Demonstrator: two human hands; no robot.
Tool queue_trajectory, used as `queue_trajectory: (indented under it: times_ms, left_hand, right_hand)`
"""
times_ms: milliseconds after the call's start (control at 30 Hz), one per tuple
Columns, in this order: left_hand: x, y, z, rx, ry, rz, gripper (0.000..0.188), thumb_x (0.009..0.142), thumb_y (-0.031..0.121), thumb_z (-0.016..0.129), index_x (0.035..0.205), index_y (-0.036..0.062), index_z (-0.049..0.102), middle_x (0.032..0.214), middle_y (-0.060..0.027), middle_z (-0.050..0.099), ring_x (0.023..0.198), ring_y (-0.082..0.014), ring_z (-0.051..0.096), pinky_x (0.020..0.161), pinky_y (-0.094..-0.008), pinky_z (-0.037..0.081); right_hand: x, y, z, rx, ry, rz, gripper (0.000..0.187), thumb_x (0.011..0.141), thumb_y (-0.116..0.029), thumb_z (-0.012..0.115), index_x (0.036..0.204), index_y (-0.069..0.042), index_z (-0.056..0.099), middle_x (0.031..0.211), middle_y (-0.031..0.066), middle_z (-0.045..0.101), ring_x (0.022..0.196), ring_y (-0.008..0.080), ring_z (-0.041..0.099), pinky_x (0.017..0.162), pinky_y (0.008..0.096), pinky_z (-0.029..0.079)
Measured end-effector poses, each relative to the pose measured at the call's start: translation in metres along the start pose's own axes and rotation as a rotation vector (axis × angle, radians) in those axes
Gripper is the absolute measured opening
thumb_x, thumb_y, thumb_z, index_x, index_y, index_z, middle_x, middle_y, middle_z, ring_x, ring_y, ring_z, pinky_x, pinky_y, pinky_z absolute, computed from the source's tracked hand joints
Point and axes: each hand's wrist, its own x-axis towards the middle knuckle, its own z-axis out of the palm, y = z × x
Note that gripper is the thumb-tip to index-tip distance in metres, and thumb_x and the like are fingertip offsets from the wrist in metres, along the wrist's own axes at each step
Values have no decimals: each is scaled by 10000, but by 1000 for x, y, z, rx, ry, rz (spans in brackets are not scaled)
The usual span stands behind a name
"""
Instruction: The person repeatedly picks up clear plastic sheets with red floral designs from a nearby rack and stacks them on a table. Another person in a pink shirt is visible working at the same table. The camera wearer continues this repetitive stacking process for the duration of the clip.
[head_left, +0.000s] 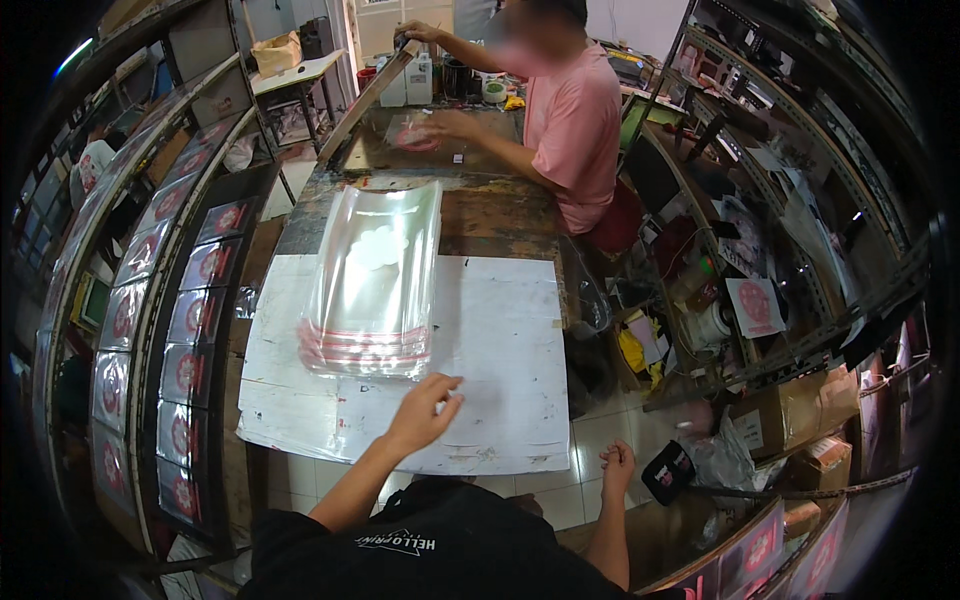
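The left hand [425, 408] hovers open by the stack of clear bags [375, 285] on the tabletop [500, 400], close enough to grab. The right hand [617, 468] hangs loosely curled, its grip empty.

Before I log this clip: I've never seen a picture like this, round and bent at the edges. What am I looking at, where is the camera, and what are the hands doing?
The camera sits on a person's head and looks down through a fisheye lens, so straight edges curve. No robot is involved. The two forearms entering from the bottom are the wearer's own. The left hand reaches over a white sheet covering the worktable, its fingers open just short of a stack of clear plastic bags with red strips at the near end. It holds nothing. The right hand hangs off the table's right edge above the floor, loosely curled and empty. At the far end, another person in a pink shirt works at the same table.
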Motion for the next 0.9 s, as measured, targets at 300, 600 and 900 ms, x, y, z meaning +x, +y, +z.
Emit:
queue_trajectory:
  times_ms: [300, 600, 900]
  left_hand:
    - [65, -44, -71, 286, 372, 125, 458, 861, 127, 672, 1273, -36, 555, 1206, -225, 555, 1125, -374, 554, 962, -428, 456]
    - [171, -82, -114, 1173, 500, 307, 767, 794, 197, 710, 1472, 62, 379, 1514, -213, 331, 1447, -371, 253, 1197, -578, 162]
    - [132, -40, -33, 1034, -5, 443, 268, 847, 132, 594, 1074, -5, 633, 906, -93, 592, 888, -237, 593, 784, -424, 442]
  right_hand:
    - [-45, -4, 27, 15, 8, 27, 265, 959, -63, 524, 1210, -37, 602, 992, 54, 657, 805, 146, 666, 651, 257, 489]
    - [-112, 23, 31, 34, -5, 96, 237, 973, -93, 526, 1189, -38, 608, 994, 52, 662, 814, 145, 670, 648, 256, 478]
    - [-142, -24, 40, 102, -190, 15, 363, 958, -139, 614, 1298, -22, 564, 1060, 78, 655, 917, 185, 674, 720, 297, 518]
